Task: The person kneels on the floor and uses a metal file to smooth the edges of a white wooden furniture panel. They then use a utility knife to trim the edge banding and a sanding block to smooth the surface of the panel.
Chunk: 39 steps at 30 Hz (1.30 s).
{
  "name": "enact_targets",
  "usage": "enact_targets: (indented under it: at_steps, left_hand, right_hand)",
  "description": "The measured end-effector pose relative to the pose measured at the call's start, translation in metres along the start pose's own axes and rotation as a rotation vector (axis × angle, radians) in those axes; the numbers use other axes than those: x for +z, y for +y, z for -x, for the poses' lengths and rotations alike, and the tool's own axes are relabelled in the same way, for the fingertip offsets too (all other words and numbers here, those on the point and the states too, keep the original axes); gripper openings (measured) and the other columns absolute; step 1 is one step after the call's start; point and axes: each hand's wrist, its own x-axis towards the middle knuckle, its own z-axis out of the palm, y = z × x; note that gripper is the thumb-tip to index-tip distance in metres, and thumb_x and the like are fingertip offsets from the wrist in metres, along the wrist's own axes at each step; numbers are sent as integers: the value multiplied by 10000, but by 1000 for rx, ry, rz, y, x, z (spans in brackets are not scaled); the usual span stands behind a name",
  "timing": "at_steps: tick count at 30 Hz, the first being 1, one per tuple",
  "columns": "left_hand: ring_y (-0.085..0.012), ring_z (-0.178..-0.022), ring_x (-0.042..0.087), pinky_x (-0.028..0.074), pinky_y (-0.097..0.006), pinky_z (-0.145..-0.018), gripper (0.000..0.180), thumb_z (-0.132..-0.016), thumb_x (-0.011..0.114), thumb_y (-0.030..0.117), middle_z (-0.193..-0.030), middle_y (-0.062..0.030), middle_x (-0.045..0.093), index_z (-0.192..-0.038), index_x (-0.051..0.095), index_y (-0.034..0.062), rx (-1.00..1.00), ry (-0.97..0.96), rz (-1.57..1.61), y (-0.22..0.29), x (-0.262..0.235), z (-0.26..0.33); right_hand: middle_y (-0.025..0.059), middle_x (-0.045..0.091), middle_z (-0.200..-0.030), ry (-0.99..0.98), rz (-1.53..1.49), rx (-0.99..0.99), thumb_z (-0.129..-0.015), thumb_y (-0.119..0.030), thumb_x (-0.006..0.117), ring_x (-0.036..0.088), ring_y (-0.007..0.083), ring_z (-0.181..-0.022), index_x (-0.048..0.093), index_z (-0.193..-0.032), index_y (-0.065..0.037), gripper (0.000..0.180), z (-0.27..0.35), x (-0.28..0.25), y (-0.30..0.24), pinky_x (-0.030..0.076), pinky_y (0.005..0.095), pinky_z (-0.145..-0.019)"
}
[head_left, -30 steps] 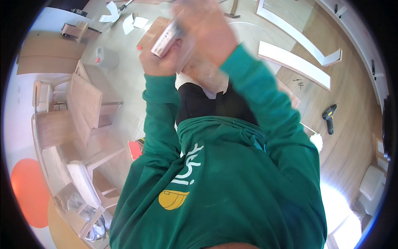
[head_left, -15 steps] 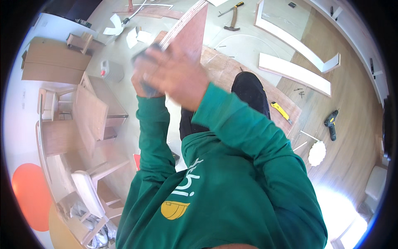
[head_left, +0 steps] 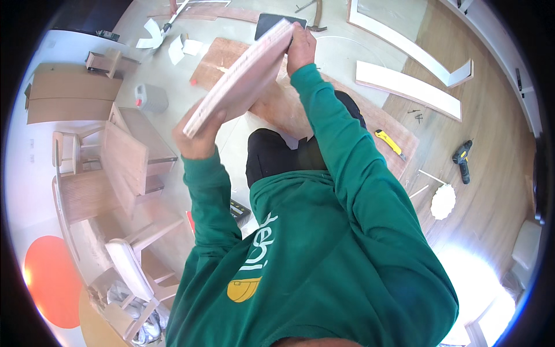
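A pale plywood board (head_left: 245,78) is held up tilted in front of me, its layered edge toward me. My left hand (head_left: 199,133) is closed around its lower left end. My right hand (head_left: 301,51) grips the upper right end, fingers partly hidden behind the wood. Just behind that upper end shows a dark grey rectangular pad (head_left: 272,24); I cannot tell whether my right hand also touches it. Beneath the board, a larger reddish plywood sheet (head_left: 222,53) lies on the floor by my knees.
A yellow utility knife (head_left: 389,143) lies on the sheet's right part. Beyond it are a cordless drill (head_left: 462,161), loose screws (head_left: 417,116) and white boards (head_left: 409,89). A hammer (head_left: 317,17) lies ahead. At left stand a plastic jug (head_left: 151,98), wooden furniture and chairs (head_left: 128,269).
The board has swung down and left, from nearly upright to slanting across my front. My hands, earlier together at a dark block, have moved apart to the board's two ends.
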Motion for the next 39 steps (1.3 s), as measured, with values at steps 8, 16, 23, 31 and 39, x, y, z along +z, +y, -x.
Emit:
enact_targets:
  at_steps: [8, 16, 23, 31, 39]
  left_hand:
    - [-196, -871, 655, 510, -316, -800, 386, -717, 794, 56, -917, -124, 698, -1060, 668, -67, -120, 233, 32, -18, -64, 91]
    - [-219, -989, 630, 492, -339, -880, 526, -717, 801, 60, -1071, -140, 671, -1193, 607, -51, -442, 299, -94, -59, -66, 168]
    - [-249, -1156, 568, 472, -391, -958, 661, -724, 798, 70, -1218, -164, 611, -1310, 517, -50, -347, 185, -96, 18, -72, 144]
    - [-194, -872, 656, 529, -326, -808, 427, -766, 792, 110, -1011, -126, 696, -1132, 644, -52, -563, 205, -191, 13, -51, 110]
    - [-191, -912, 660, 529, -330, -831, 398, -762, 791, 77, -1017, -140, 700, -1106, 646, -62, -609, 352, -70, -18, -70, 144]
  right_hand:
    - [70, 593, -702, -45, 172, -336, -973, -190, 487, 534, 128, -663, 589, -900, 30, 254, 83, 84, -65, 459, 312, -608]
    - [172, 613, -679, -259, 409, -530, -932, -125, 532, 625, 339, -565, 591, -933, 27, 163, 135, 81, -62, 483, 394, -520]
    - [167, 624, -703, -402, 452, -404, -923, -129, 570, 643, 356, -596, 582, -989, 22, 166, 159, 76, -35, 506, 406, -526]
    - [249, 634, -817, -578, 619, -12, -952, -241, 565, 640, 430, -757, 585, -1004, 37, 284, 165, 81, -33, 505, 483, -678]
    - [186, 564, -1272, -1050, 1041, -430, -877, -54, 549, 548, 376, -1137, 578, -1270, -59, 395, 99, -5, -14, 463, 416, -956]
